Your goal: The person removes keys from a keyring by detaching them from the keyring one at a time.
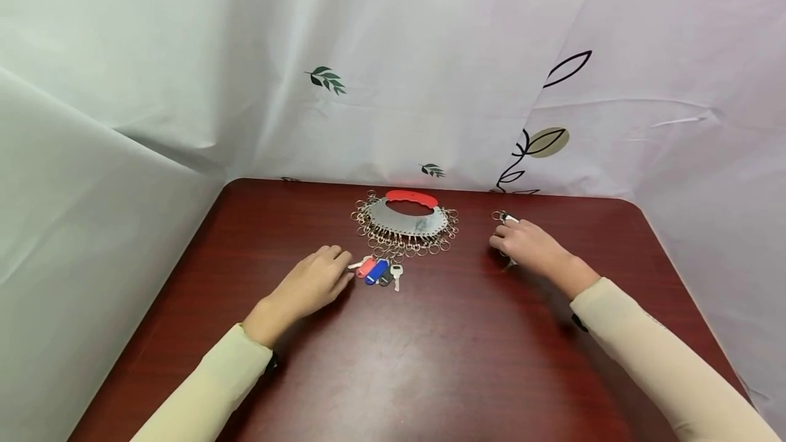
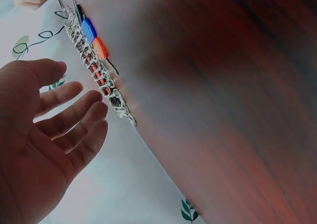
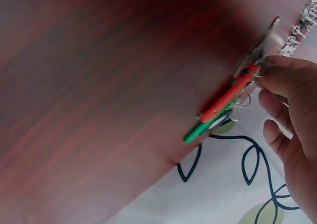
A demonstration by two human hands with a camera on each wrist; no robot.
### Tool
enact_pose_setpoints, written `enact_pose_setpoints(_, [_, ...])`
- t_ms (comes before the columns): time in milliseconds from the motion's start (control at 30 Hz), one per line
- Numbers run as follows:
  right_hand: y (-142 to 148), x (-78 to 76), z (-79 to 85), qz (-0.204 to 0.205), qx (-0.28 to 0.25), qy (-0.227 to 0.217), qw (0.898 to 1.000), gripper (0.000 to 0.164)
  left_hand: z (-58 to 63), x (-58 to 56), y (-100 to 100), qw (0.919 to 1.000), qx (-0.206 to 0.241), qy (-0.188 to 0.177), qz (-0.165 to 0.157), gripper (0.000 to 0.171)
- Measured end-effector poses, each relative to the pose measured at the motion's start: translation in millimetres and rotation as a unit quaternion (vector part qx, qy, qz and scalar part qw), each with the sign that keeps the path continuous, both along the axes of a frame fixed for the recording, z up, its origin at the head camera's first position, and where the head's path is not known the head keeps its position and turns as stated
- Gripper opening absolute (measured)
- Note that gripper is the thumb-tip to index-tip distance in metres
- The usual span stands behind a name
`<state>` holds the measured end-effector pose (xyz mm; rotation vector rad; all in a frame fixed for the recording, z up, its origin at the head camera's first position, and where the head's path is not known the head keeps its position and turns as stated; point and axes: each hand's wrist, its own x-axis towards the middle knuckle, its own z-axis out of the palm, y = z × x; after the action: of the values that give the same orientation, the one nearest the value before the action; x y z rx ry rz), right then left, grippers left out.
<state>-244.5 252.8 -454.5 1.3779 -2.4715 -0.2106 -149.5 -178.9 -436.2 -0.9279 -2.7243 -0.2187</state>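
My left hand has its fingers loosely bent and holds nothing. Just beside its fingertips lie red, blue and black key tags and a silver key. These are at the front of a metal key rack with a red handle, fringed with clips and rings. In the left wrist view the palm and spread fingers show. At the right, my right hand pinches a key ring between thumb and forefinger. Around that spot are a red key tag, a green key tag and a key.
Everything lies on a dark red wooden table with rounded far corners. A white curtain with leaf prints hangs behind it and along both sides. The key rack is near the far edge.
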Motion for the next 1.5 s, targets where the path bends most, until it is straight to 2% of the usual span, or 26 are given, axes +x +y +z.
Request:
enact_pose_setpoints(167, [-5.1,2.9,8.3,-0.03,-0.01,-0.02,0.999,0.027,-2.5,-3.8,6.4,1.0,0.004,0.004,-0.006,0.017])
enact_pose_setpoints(300, [-19.4,3.7,17.2,-0.034,-0.056,-0.036,0.997,0.025,-1.9,-8.0,12.8,1.0,0.007,0.001,-0.002,0.019])
enact_pose_setpoints(500, [-53.5,5.3,23.6,-0.009,-0.141,-0.077,0.987,0.008,1.1,-14.1,23.2,0.9998,0.019,-0.004,-0.005,0.022])
enact_pose_setpoints(700, [-91.2,7.6,23.8,0.009,-0.187,-0.139,0.972,0.007,0.8,-16.8,29.7,0.9992,0.04,-0.006,0.006,0.022])
enact_pose_setpoints(900, [-124.8,7.1,22.2,-0.009,-0.197,-0.185,0.963,0.005,0.4,-20.0,36.8,0.9982,0.05,-0.028,0.018,0.022])
enact_pose_setpoints(1100, [-151.0,5.8,15.9,-0.037,-0.188,-0.229,0.954,0.008,-1.3,-25.5,48.2,0.9951,0.057,-0.074,0.034,0.026])
enact_pose_setpoints(1333, [-169.2,6.1,12.0,-0.061,-0.127,-0.232,0.963,0.005,-5.1,-31.6,62.1,0.9869,0.096,-0.117,0.057,0.015])
enact_pose_setpoints(1500, [-176.8,6.5,9.5,-0.071,-0.103,-0.229,0.965,0.006,-6.4,-35.4,70.0,0.9799,0.103,-0.148,0.085,0.011])
